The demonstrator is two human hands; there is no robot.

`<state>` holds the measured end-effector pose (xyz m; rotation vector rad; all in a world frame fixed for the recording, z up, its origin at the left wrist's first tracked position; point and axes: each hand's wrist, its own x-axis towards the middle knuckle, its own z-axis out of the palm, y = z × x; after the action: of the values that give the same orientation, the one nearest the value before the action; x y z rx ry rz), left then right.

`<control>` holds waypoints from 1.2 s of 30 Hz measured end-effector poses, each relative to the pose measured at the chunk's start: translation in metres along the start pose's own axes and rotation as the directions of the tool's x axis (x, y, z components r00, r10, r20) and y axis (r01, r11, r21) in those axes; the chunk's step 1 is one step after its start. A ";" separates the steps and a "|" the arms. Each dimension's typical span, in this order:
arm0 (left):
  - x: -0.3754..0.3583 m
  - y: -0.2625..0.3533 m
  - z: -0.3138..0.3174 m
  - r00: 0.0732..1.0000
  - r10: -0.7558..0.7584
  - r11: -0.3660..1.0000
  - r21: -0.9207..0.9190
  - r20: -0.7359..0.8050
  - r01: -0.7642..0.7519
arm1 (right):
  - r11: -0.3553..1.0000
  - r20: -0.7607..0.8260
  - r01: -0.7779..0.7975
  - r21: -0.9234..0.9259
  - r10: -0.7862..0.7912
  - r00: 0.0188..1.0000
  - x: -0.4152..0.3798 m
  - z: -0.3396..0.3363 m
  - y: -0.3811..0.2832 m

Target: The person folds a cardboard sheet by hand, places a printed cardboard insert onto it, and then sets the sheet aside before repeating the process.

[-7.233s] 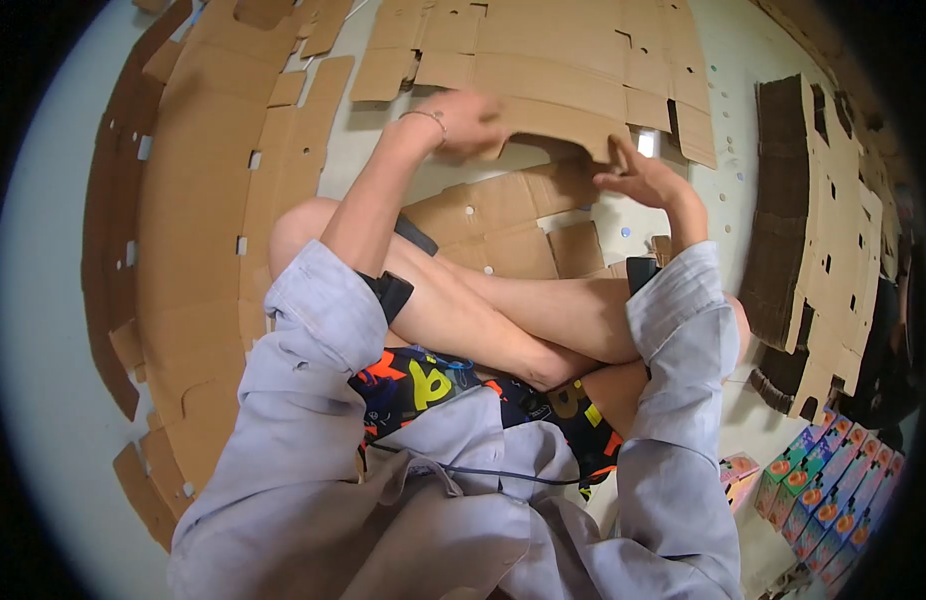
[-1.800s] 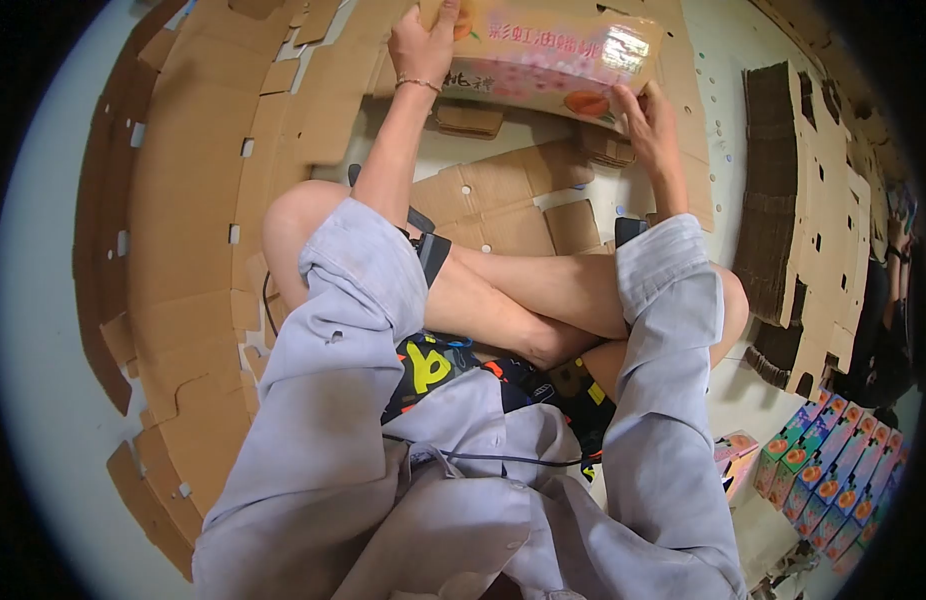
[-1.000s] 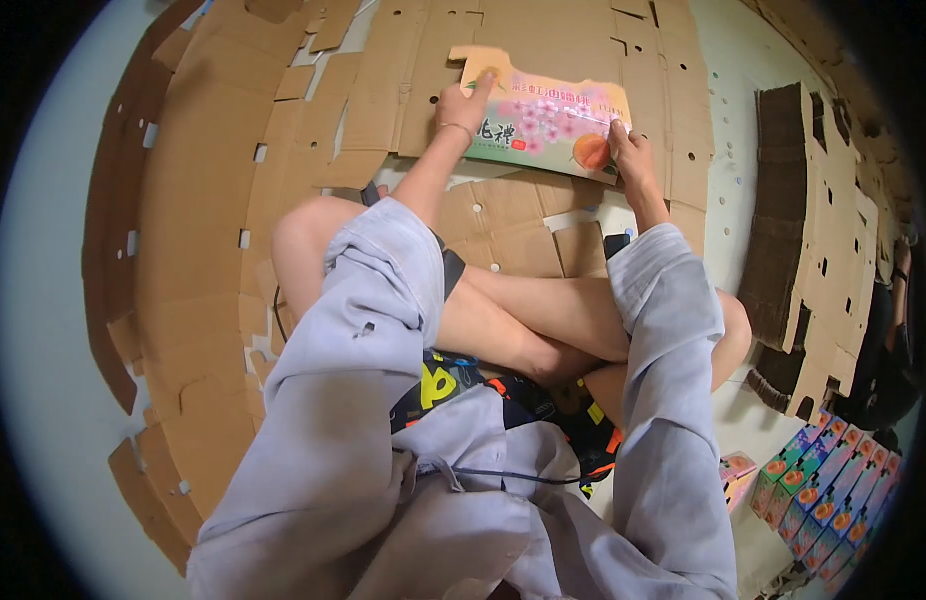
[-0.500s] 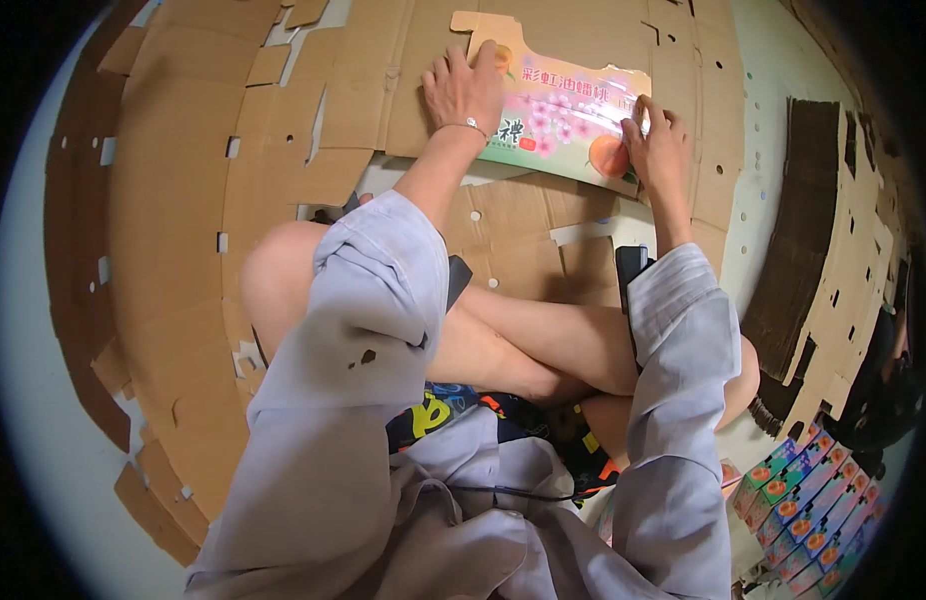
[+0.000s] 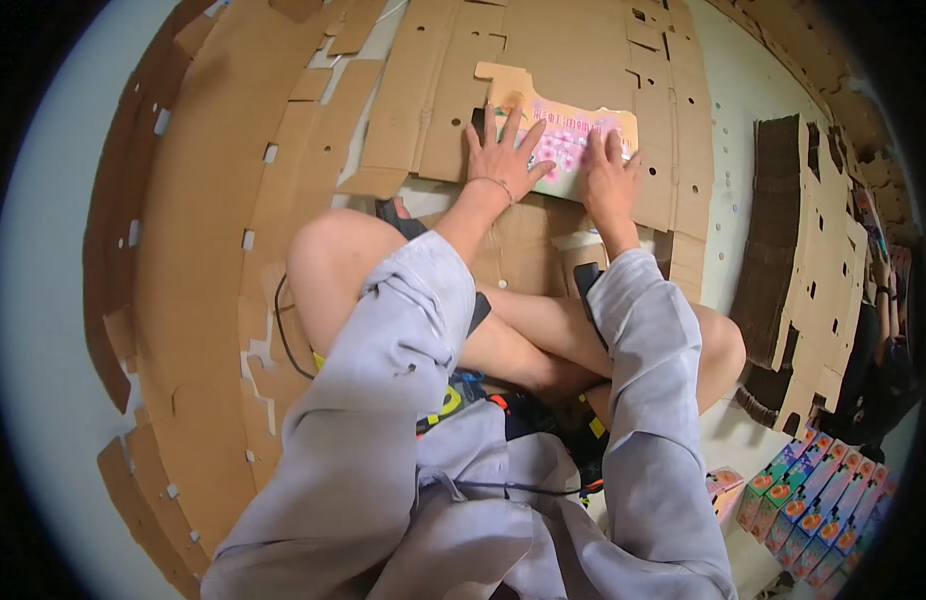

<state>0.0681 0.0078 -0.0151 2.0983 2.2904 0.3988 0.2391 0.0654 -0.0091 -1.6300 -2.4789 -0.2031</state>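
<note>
Both hands — left (image 5: 505, 160), right (image 5: 606, 181) — press flat on the printed carton (image 5: 568, 138).

glossy printed carton (image 5: 568, 140) on matt brown cardboard sheets (image 5: 543, 50).

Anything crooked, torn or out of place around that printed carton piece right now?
Nothing looks damaged. The printed carton piece lies flat but slightly askew on the plain cardboard sheets, under the flat left hand and right hand. One brown tab sticks out at its top left corner; it looks like part of the cut shape, not a tear.
</note>
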 end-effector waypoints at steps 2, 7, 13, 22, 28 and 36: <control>0.003 0.000 0.002 0.999 0.017 0.998 0.055 -0.043 -0.015 | 0.996 0.055 0.092 -0.002 -0.092 0.994 -0.003 0.004 -0.011; 0.006 0.006 0.007 0.965 0.247 0.964 0.129 -0.088 -0.234 | 0.997 0.243 0.065 0.050 -0.076 0.967 -0.010 -0.020 -0.028; 0.002 0.012 0.008 0.956 0.288 0.956 0.068 -0.050 -0.285 | 0.996 0.232 0.090 0.027 -0.094 0.968 -0.011 -0.007 -0.026; 0.012 0.013 0.002 0.959 0.240 0.967 0.049 0.153 -0.250 | 0.995 0.270 0.036 0.088 -0.059 0.961 -0.007 -0.014 -0.027; 0.011 0.012 -0.012 0.919 0.248 0.960 0.047 0.307 -0.275 | 0.985 0.302 0.170 0.004 -0.163 0.939 -0.005 -0.027 -0.009; 0.005 0.020 -0.024 0.890 0.276 0.955 0.003 0.364 -0.297 | 0.985 0.165 0.161 -0.066 -0.149 0.975 -0.021 -0.010 -0.012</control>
<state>0.0824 0.0102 0.0128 2.3123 1.8162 -0.0575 0.2369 0.0400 -0.0036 -1.5378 -2.7558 -0.2000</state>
